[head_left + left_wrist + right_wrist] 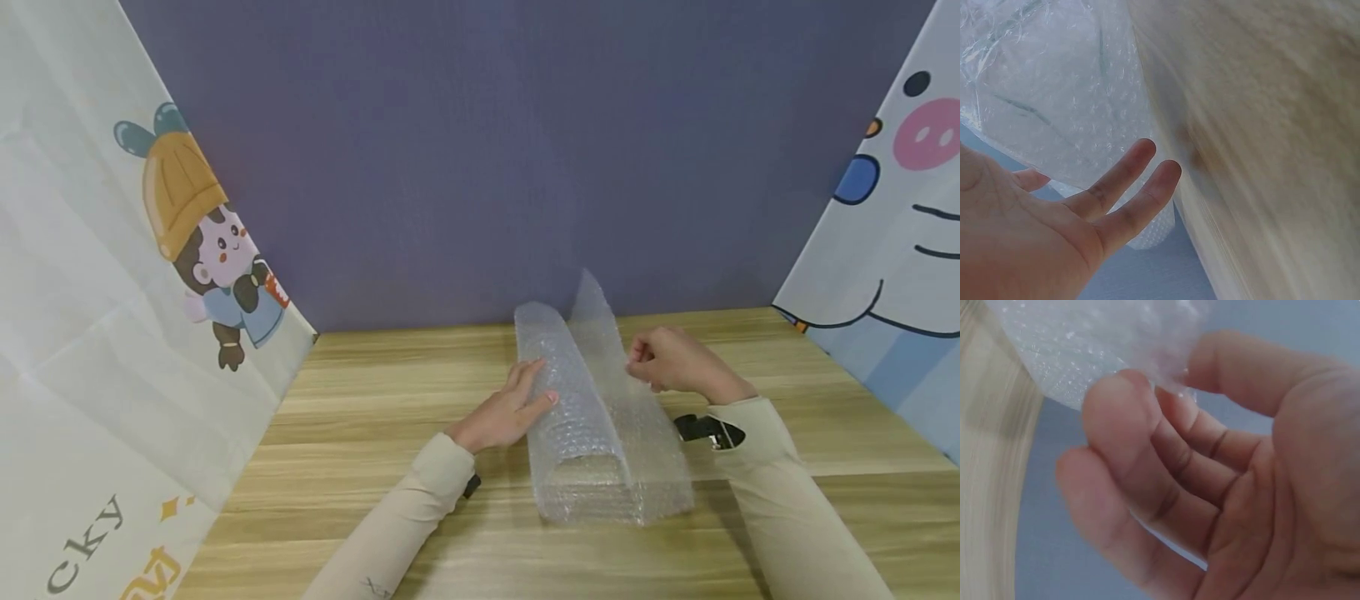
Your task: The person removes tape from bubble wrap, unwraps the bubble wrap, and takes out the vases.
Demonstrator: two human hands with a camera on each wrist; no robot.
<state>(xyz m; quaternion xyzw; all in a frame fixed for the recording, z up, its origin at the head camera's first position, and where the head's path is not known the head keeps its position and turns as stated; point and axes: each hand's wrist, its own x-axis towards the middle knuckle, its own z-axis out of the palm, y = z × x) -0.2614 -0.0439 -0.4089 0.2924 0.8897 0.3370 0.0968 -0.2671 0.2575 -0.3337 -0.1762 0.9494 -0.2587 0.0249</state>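
Observation:
A roll of clear bubble wrap (573, 408) lies lengthwise on the wooden table, its near end showing layered turns. Its loose flap stands up along the right side, peaking near the back wall. My left hand (504, 414) rests on the roll's left side with fingers extended; in the left wrist view its fingers (1125, 215) are spread beside the plastic. My right hand (675, 362) pinches the flap's edge between thumb and curled fingers, holding it up off the roll. The right wrist view shows the bubble wrap sheet (1104, 344) running into that pinch.
The wooden table (360, 417) ends at a dark blue-grey back wall (450, 167). A white sheet with a cartoon child (225, 258) hangs on the left, and a panel with a pink snout (926, 137) is on the right. Black wrist mounts (708, 431) sit at the sleeves.

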